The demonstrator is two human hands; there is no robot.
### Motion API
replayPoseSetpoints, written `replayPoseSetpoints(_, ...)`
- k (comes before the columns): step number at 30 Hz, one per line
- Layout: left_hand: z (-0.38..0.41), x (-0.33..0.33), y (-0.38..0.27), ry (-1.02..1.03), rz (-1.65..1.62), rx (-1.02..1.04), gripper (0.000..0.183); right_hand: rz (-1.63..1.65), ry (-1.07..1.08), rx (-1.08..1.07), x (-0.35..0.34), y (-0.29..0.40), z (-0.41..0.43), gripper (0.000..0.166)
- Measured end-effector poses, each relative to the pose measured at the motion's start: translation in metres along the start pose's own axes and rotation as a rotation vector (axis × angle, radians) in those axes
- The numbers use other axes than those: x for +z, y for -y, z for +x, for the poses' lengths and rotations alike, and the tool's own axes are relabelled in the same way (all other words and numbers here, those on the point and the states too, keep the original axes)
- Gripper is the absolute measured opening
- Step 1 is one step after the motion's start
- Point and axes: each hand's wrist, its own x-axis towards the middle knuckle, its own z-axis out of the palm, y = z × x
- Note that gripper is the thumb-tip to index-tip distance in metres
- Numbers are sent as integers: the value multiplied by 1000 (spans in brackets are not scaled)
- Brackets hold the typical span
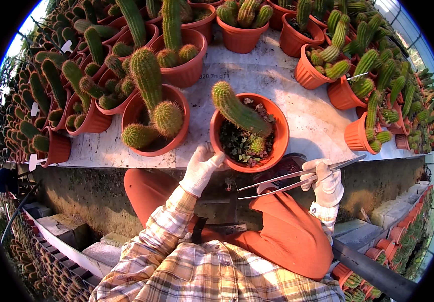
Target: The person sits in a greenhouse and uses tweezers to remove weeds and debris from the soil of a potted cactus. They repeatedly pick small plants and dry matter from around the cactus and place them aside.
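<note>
In a white glove, my left hand (pixel 202 168) grips the near left rim of a terracotta-coloured pot (pixel 282 141) at the bench edge. A curved columnar cactus (pixel 239 112) leans to the left in that pot, with a small round offset (pixel 257 145) at its base and small leafy weeds (pixel 236 145) on the soil. My gloved right hand (pixel 324 181) holds long metal tweezers (pixel 296 180) to the right of the pot. Their two tips are apart and point left, below the pot. Left of this pot stands another potted cactus (pixel 145 81) with two round offsets.
Many potted cacti crowd the left, back and right of the white-covered bench (pixel 315 124). White plant labels (pixel 35 161) stick out at the left. Concrete blocks (pixel 64 226) and more pots (pixel 387 247) lie lower down. A dark pipe (pixel 372 270) runs at lower right.
</note>
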Motion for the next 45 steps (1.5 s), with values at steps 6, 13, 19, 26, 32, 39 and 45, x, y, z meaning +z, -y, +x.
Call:
replayPoseSetpoints(6,0,3,-3,15,-15,2,34,136,-193,-155,-6,7,-1,45)
replayPoseSetpoints(13,-1,2,-3,7,33,16,31,-84,-265,-180,-2,7,2,49)
replayPoseSetpoints(19,-2,4,-6,1,18,9,31,35,-184,-121,4,4,6,41)
replayPoseSetpoints(26,-3,9,-4,-15,-10,42,31,154,-320,48,9,-9,16,40)
replayPoseSetpoints(32,-1,3,-3,3,-12,4,33,323,-208,180,-4,-29,32,34)
replayPoseSetpoints(39,-2,3,-3,-4,9,13,34,342,-237,151,2,-16,18,34)
replayPoseSetpoints(45,-3,6,-8,7,-13,5,34,-78,-7,39,-1,-2,2,50)
